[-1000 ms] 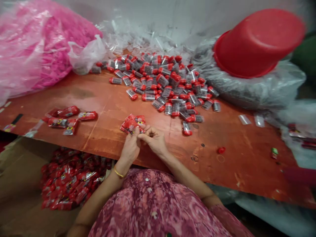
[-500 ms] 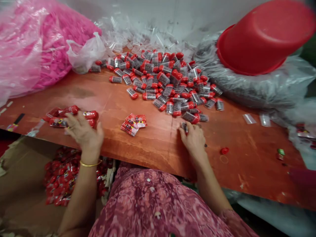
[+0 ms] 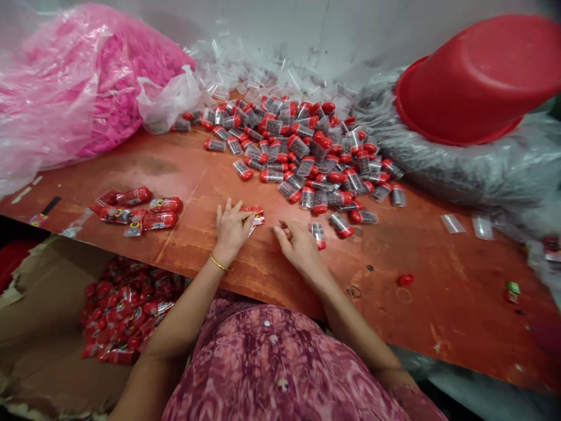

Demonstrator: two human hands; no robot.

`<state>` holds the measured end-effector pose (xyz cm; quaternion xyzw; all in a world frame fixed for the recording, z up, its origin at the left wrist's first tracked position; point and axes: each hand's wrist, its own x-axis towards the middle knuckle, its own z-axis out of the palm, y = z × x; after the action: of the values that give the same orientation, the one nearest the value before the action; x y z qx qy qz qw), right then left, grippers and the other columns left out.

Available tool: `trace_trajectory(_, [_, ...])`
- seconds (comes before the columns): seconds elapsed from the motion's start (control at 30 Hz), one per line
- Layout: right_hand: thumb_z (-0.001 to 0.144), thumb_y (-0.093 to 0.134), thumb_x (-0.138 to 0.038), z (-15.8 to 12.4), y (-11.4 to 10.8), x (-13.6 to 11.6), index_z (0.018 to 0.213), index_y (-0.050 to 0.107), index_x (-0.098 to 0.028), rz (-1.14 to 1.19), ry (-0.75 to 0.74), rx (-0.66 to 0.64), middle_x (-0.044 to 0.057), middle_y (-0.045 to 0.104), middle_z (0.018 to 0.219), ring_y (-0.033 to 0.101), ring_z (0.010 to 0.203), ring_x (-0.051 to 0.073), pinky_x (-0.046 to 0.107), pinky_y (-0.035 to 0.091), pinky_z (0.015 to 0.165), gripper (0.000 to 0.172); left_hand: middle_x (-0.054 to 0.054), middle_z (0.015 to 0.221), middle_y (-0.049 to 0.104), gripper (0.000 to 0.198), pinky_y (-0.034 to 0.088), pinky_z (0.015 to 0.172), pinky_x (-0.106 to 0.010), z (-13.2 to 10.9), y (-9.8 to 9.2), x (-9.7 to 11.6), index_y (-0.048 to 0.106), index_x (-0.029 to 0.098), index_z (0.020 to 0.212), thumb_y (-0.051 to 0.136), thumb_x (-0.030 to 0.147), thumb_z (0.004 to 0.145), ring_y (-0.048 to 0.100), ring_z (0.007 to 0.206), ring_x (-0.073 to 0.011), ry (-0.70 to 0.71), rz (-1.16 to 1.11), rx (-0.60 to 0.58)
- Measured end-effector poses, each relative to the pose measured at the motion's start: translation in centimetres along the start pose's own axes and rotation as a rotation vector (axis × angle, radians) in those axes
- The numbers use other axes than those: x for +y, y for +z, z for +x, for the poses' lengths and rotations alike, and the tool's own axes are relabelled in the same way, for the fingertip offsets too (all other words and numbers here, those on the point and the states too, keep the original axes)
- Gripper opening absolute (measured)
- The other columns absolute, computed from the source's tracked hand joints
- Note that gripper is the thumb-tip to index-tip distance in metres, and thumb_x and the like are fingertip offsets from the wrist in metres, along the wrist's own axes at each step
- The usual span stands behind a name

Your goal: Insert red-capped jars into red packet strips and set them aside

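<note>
Fingers spread, my left hand [image 3: 232, 231] rests over a small stack of red printed cards [image 3: 255, 211], thumb and forefinger touching them and covering much of the stack. My right hand [image 3: 300, 244] is just to the right, its fingers loosely bent and apart, with nothing visible in them. Close beside it lies a clear tube with a red cap and dark contents [image 3: 318, 235]. Another such tube [image 3: 340, 224] is a little farther right. A large heap of these red-capped tubes [image 3: 307, 146] spreads behind both hands.
Several wrapped red packs [image 3: 160, 220] lie at left. Below the table edge, a cardboard box [image 3: 48, 316] holds more packs. A pink-filled bag [image 3: 100, 82] stands back left; a red tub [image 3: 473, 82] sits on a plastic bag [image 3: 421, 169] at right. A red cap [image 3: 405, 279] lies nearby.
My left hand has moved right from the wrapped packs to the cards. My right hand has moved left; the tube it held now appears to lie beside it. The view has shifted slightly.
</note>
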<state>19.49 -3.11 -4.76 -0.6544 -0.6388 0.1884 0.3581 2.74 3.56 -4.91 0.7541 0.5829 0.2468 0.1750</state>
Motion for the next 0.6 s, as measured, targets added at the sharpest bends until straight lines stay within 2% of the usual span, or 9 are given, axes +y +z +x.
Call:
trace_trajectory(0.07, [0.087,0.044,-0.047,1.1,1.2,-0.9,0.092,0.063,-0.018,0.242,0.137,-0.105,0.005,0.067,0.080,0.059,0.065,0.015,0.028,0.048,0.060,0.036,-0.010,0.125,0.061,0.024,0.021,0.106,-0.059,-0.4,-0.2,0.4,0.073,0.026,0.093,0.053,0.036,0.083,0.041,0.129,-0.0338,-0.014,-0.053,0.064])
trace_trajectory(0.17, [0.079,0.050,-0.058,2.4,2.4,-2.0,0.086,0.062,-0.018,0.629,0.322,-0.206,-0.003,0.060,0.062,0.046,0.044,0.008,0.020,0.037,0.040,0.042,-0.009,0.129,0.058,0.025,0.021,0.106,-0.058,-0.9,-0.6,1.3,0.072,0.026,0.096,0.054,0.037,0.082,0.039,0.131,-0.0322,-0.024,-0.147,0.125])
trace_trajectory(0.23, [0.070,0.060,-0.060,2.8,2.7,-2.4,0.080,0.060,-0.018,0.799,0.412,-0.181,-0.006,0.053,0.053,0.039,0.038,0.006,0.019,0.030,0.034,0.043,-0.009,0.129,0.058,0.023,0.022,0.107,-0.056,-1.1,-0.8,2.0,0.072,0.026,0.095,0.055,0.035,0.081,0.039,0.131,-0.0307,-0.012,-0.224,0.142])
trace_trajectory(0.3, [0.064,0.064,-0.060,2.8,2.7,-2.6,0.072,0.057,-0.019,0.899,0.465,-0.122,-0.008,0.048,0.049,0.038,0.037,0.006,0.019,0.027,0.033,0.043,-0.008,0.127,0.059,0.022,0.026,0.107,-0.051,-1.4,-0.9,2.6,0.072,0.026,0.095,0.057,0.034,0.081,0.042,0.129,-0.0283,-0.002,-0.339,0.157])
trace_trajectory(0.4, [0.066,0.062,-0.060,2.3,2.3,-2.3,0.063,0.050,-0.020,0.962,0.452,-0.050,-0.008,0.044,0.048,0.036,0.037,0.005,0.019,0.028,0.034,0.042,-0.009,0.114,0.067,0.027,0.041,0.098,-0.038,-2.1,-1.2,3.3,0.070,0.023,0.099,0.061,0.037,0.078,0.057,0.112,-0.0246,-0.099,-0.566,0.184])
trace_trajectory(0.47, [0.070,0.059,-0.059,1.8,2.0,-1.9,0.060,0.047,-0.021,0.934,0.396,-0.006,-0.009,0.039,0.046,0.033,0.038,0.006,0.019,0.028,0.036,0.041,-0.008,0.092,0.072,0.031,0.049,0.077,-0.029,-2.5,-1.5,3.6,0.070,0.020,0.094,0.063,0.043,0.075,0.066,0.084,-0.0204,-0.241,-0.688,0.127])
trace_trajectory(0.5, [0.073,0.057,-0.058,1.5,1.8,-1.8,0.059,0.045,-0.021,0.902,0.366,0.021,-0.009,0.037,0.046,0.032,0.039,0.006,0.020,0.027,0.038,0.041,-0.008,0.080,0.071,0.034,0.049,0.064,-0.025,-2.7,-1.8,3.8,0.071,0.018,0.087,0.062,0.048,0.074,0.066,0.068,-0.0173,-0.318,-0.740,0.055])
trace_trajectory(0.57, [0.078,0.052,-0.056,1.1,1.5,-1.7,0.058,0.043,-0.021,0.808,0.290,0.063,-0.008,0.036,0.047,0.032,0.042,0.007,0.021,0.028,0.041,0.041,-0.006,0.064,0.068,0.043,0.039,0.043,-0.021,-2.9,-2.1,4.2,0.069,0.015,0.071,0.060,0.057,0.072,0.057,0.045,-0.0119,-0.452,-0.856,-0.135])
trace_trajectory(0.6, [0.080,0.051,-0.055,0.8,1.5,-1.8,0.057,0.043,-0.021,0.755,0.247,0.077,-0.007,0.036,0.048,0.032,0.044,0.008,0.021,0.029,0.043,0.041,-0.006,0.061,0.066,0.046,0.033,0.038,-0.020,-2.9,-2.3,4.4,0.067,0.015,0.067,0.061,0.060,0.069,0.053,0.041,-0.0103,-0.505,-0.928,-0.224])
